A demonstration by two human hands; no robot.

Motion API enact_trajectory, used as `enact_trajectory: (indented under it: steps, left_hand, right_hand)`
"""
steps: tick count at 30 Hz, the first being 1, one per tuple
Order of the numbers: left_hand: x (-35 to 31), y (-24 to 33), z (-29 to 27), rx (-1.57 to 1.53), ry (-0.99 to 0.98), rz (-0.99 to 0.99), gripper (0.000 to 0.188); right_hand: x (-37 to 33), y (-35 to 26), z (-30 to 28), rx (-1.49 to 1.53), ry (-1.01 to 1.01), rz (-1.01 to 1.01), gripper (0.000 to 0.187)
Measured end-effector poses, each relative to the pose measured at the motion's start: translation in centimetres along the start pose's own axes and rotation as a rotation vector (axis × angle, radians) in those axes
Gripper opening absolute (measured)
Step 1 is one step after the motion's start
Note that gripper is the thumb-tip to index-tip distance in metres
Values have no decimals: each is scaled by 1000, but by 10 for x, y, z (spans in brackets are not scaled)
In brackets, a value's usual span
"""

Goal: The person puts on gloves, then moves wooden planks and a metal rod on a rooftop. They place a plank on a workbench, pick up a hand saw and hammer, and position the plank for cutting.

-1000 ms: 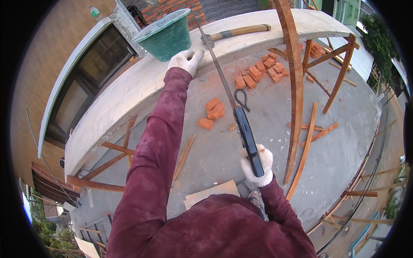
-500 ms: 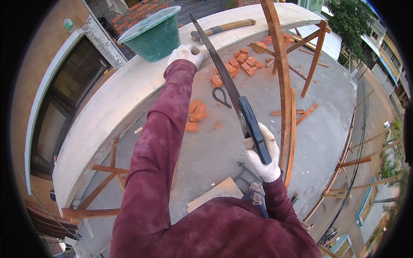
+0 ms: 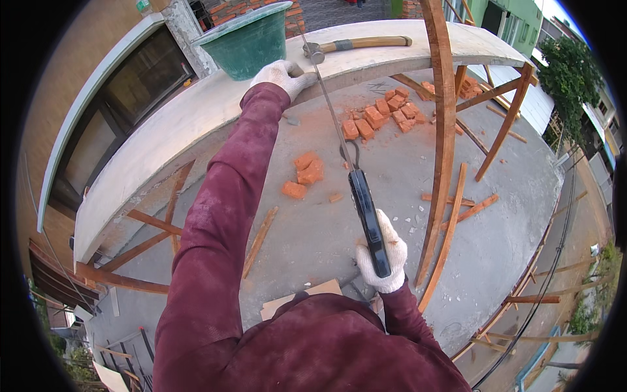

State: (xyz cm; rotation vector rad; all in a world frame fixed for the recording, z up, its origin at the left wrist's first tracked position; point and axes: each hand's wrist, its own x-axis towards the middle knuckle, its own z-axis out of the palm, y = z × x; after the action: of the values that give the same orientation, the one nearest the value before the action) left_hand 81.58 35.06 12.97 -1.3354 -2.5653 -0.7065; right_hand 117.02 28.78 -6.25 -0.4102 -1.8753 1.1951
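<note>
My right hand [image 3: 385, 255], in a white knit glove, is wrapped round the black handle of a handsaw [image 3: 364, 209]. The saw points away from me, its narrow blade seen almost edge-on. Its far part crosses the rim of a pale curved ledge [image 3: 157, 140], close beside my left fingers. My left hand [image 3: 284, 80], gloved too, is closed over the ledge's inner edge; the undersides of its fingers are hidden. Just behind that hand stands a green bucket [image 3: 245, 46]. A wooden-handled hammer [image 3: 359, 44] lies on the ledge, its head near the blade.
A tall curved wooden strip [image 3: 443, 130] rises right of the saw. Broken red bricks [image 3: 392, 114] and another small brick pile [image 3: 307, 171] lie on the grey concrete floor [image 3: 366, 163]. Loose wood strips [image 3: 450, 228] lie at right. Wooden braces [image 3: 503, 124] stand under the ledge.
The saw has turned from showing its blade's broad side to nearly edge-on, and my right hand has shifted slightly left and nearer. My left hand stays at the ledge edge. The view has shifted.
</note>
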Motion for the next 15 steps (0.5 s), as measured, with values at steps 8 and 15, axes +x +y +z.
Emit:
enact_trajectory:
  steps: [8, 15]
  left_hand:
    - [-1, -4, 0, -22, 33, 1, 43]
    - [4, -15, 8, 11, 92, 12, 39]
  right_hand:
    - [24, 58, -12, 114, 83, -267, 53]
    - [25, 98, 10, 153, 134, -349, 53]
